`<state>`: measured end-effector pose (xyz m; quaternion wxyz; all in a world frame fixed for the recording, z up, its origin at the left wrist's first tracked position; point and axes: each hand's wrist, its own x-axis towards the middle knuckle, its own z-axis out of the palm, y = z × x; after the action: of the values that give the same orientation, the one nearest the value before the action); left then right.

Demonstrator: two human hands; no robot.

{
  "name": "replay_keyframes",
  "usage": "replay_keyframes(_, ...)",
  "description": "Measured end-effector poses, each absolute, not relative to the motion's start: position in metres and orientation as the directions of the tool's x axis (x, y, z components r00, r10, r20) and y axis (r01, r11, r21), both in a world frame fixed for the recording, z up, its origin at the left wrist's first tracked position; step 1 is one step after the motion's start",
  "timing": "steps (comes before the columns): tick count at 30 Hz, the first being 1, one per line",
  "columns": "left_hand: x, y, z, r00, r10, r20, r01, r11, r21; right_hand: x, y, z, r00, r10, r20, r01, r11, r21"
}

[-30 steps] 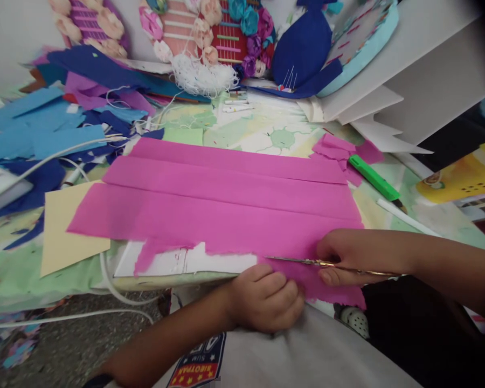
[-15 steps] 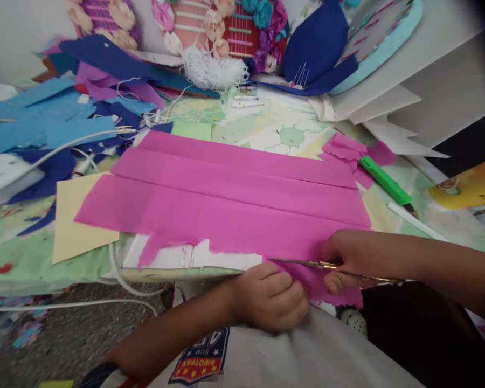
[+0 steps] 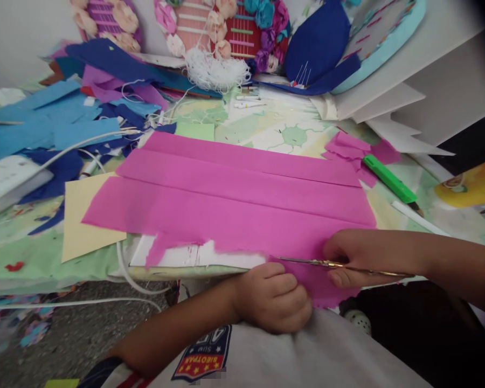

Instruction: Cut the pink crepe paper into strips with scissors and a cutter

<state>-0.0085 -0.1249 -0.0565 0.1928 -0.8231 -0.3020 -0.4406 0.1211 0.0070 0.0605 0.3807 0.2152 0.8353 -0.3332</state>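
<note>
A large sheet of pink crepe paper (image 3: pixel 234 194), creased lengthwise, lies across the table with a ragged near edge. My left hand (image 3: pixel 275 296) is closed on the paper's near edge, which hangs over the table's front. In my right hand (image 3: pixel 359 258) is a pair of scissors (image 3: pixel 319 263), its blades pointing left at the paper just above my left fist. The finger loops are mostly hidden by my right hand. Beneath the paper's near edge shows a white board (image 3: pixel 145 253).
A green utility knife (image 3: pixel 390 180) lies right of the paper by pink scraps (image 3: pixel 347 145). To the left are a cream card (image 3: pixel 89 215), a white power strip (image 3: pixel 12 178) with cables, and blue paper (image 3: pixel 52 118). Decorated round pieces (image 3: pixel 242 32) stand at the back.
The view has shifted slightly, so the table's things sit a little farther right. Both hands keep their grip, and the scissors stay at the paper's near edge.
</note>
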Motion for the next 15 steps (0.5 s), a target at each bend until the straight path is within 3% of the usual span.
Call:
replay_keyframes(8,-0.007,-0.125,-0.058,0.398,0.310,0.864,0.676,-0.736,-0.047,0.128,0.008,0.063,-0.591,0.041,-0.806,0.648,0.619,-0.444)
replay_keyframes(11,-0.008,-0.125,-0.058,0.396,0.305,0.866,0.677,-0.734,-0.052,0.136,0.013,0.060,-0.617,0.021,-0.787,0.606,0.651,-0.457)
replay_keyframes(15,-0.008,-0.125,-0.058,0.392,0.296,0.871,0.668,-0.743,-0.048,0.142,0.017,0.067,-0.617,0.048,-0.785,0.553,0.736,-0.390)
